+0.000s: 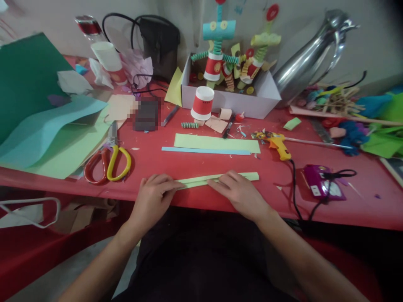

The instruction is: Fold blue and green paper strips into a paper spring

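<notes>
A pale green paper strip (198,181), folded or rolled lengthwise, lies at the front edge of the table under both hands. My left hand (157,191) grips its left end, fingers bent together. Farther along, my right hand (237,193) presses the paper with closed fingers, and the strip's right end sticks out past it. Just beyond lie a thin blue paper strip (204,151) and a wider flat green strip (217,143). Scissors (108,161) with one red and one yellow handle rest left of my left hand.
On the red table (147,161), a yellow glue gun (278,146) and a purple power box (324,182) with cables lie right. A red-and-white paper cup (202,103) stands before a white box (233,100) of paper-cup figures. Coloured sheets (53,130) fill the left; a metal jug (310,54) stands behind.
</notes>
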Demonstrator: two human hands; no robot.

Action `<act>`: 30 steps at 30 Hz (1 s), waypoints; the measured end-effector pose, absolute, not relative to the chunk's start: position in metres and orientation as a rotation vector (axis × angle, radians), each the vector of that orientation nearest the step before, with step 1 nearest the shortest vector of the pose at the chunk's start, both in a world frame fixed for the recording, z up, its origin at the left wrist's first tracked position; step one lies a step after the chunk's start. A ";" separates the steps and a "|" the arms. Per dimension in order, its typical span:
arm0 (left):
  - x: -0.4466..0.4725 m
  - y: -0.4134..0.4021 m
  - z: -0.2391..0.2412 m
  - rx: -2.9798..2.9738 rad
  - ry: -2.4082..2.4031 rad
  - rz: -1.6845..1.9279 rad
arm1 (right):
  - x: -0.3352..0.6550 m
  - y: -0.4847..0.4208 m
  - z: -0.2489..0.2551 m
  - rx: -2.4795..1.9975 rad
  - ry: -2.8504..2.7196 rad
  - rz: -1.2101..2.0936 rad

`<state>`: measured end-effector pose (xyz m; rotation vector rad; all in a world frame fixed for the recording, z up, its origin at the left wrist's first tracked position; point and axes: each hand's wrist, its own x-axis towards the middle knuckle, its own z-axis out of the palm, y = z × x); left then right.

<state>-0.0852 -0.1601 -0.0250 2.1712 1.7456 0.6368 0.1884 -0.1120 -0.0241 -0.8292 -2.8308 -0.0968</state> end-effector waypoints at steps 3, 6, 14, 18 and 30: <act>-0.087 -0.166 -0.024 2.255 1.739 0.664 | 0.190 -0.111 -0.024 -0.823 -2.872 -0.111; -0.089 -0.172 -0.022 2.371 1.786 0.700 | 0.190 -0.110 -0.023 -0.827 -2.865 -0.129; -0.097 -0.170 -0.014 2.790 1.612 0.473 | 0.173 -0.110 -0.009 -0.921 -2.727 -0.168; -0.095 -0.171 -0.018 2.799 1.614 0.467 | 0.170 -0.110 -0.009 -0.826 -2.769 -0.160; -0.057 -0.161 -0.020 2.935 1.585 0.530 | 0.158 -0.117 -0.020 -0.911 -2.683 -0.198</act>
